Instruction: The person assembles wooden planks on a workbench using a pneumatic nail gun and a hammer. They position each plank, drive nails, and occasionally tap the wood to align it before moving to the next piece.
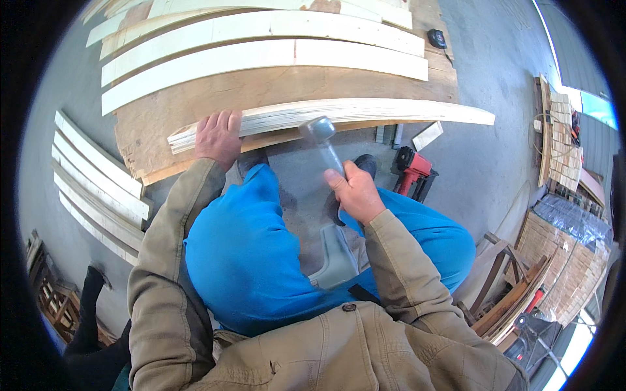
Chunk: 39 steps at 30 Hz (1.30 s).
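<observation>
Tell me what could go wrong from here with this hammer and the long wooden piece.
The left hand lies on the left end of the long wooden piece, so a stray blow from the hammer in the right hand could catch its fingers. The wood's right end juts past the board, so a hit there might make it tip. The red nail gun near the right shoe could be a trip hazard.
</observation>
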Motion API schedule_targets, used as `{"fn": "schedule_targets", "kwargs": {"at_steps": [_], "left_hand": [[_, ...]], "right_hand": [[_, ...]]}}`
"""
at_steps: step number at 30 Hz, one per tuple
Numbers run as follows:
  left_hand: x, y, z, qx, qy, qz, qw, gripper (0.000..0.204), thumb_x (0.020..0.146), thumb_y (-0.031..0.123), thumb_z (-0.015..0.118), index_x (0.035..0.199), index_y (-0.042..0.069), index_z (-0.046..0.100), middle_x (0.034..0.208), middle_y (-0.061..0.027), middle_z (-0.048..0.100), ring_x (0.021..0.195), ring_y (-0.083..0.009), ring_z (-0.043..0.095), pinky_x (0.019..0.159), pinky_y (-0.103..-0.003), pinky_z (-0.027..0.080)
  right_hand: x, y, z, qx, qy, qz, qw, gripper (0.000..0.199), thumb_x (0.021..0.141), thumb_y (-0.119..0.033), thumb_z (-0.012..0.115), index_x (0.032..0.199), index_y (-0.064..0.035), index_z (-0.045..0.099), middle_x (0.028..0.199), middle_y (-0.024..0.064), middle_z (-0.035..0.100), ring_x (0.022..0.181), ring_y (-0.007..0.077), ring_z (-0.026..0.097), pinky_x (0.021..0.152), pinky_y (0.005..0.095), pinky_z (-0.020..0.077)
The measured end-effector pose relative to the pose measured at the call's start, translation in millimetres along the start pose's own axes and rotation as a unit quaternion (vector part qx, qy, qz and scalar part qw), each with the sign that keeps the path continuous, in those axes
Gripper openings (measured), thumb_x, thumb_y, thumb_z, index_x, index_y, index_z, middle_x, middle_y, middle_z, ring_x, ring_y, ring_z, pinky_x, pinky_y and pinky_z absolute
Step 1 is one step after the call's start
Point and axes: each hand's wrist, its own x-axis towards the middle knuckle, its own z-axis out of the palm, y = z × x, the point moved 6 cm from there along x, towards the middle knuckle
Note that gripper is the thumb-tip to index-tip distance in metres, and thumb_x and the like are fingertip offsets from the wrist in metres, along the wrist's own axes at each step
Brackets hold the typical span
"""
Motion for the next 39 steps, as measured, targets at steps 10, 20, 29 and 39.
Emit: {"fn": "schedule_targets", "kwargs": {"at_steps": [10, 20, 29, 39], "left_hand": [[-4.0, -1.5, 4.5, -0.003, -0.043, -0.002, 0.999, 0.045, 0.083, 0.016, 0.076, 0.124, 0.01, 0.059, 0.117, -0.0115, 0.068, 0.111, -0.0333, 0.066, 0.096, -0.048, 0.05], [-4.6, 0.5, -6.2, -0.024, 0.019, 0.011, 0.999, 0.034, 0.088, 0.013, 0.068, 0.122, 0.01, 0.06, 0.111, -0.0091, 0.067, 0.108, -0.0304, 0.066, 0.093, -0.046, 0.05], [2.2, -5.9, 4.0, -0.029, -0.048, -0.018, 0.998, 0.043, 0.089, 0.029, 0.078, 0.123, 0.008, 0.062, 0.115, -0.0113, 0.067, 0.114, -0.0308, 0.065, 0.098, -0.047, 0.05], [22.9, -3.4, -22.7, -0.073, -0.047, -0.001, 0.996, 0.058, 0.086, 0.027, 0.085, 0.133, 0.005, 0.06, 0.127, -0.0142, 0.068, 0.122, -0.0351, 0.064, 0.105, -0.048, 0.047]], "right_hand": [[0.9, -66.4, 13.4, 0.073, 0.084, -0.216, 0.97, 0.045, 0.105, -0.045, 0.067, 0.103, -0.0005, 0.062, 0.075, 0.0131, 0.066, 0.07, 0.0172, 0.064, 0.062, 0.0358, 0.0497], [34.0, -10.2, 34.5, -0.064, 0.046, -0.075, 0.994, 0.047, 0.104, -0.045, 0.067, 0.095, 0.0008, 0.059, 0.078, 0.0226, 0.067, 0.074, 0.0413, 0.066, 0.07, 0.0482, 0.0518], [10.7, 30.6, 22.7, -0.072, -0.019, 0.001, 0.997, 0.05, 0.097, -0.044, 0.077, 0.103, 0.0038, 0.065, 0.089, 0.0236, 0.071, 0.083, 0.0348, 0.071, 0.076, 0.0445, 0.0549], [26.9, 133.5, 61.2, -0.095, -0.171, 0.219, 0.956, 0.05, 0.09, -0.038, 0.081, 0.1, 0.0098, 0.068, 0.076, 0.0201, 0.069, 0.058, 0.0296, 0.068, 0.057, 0.0467, 0.0549]]}}
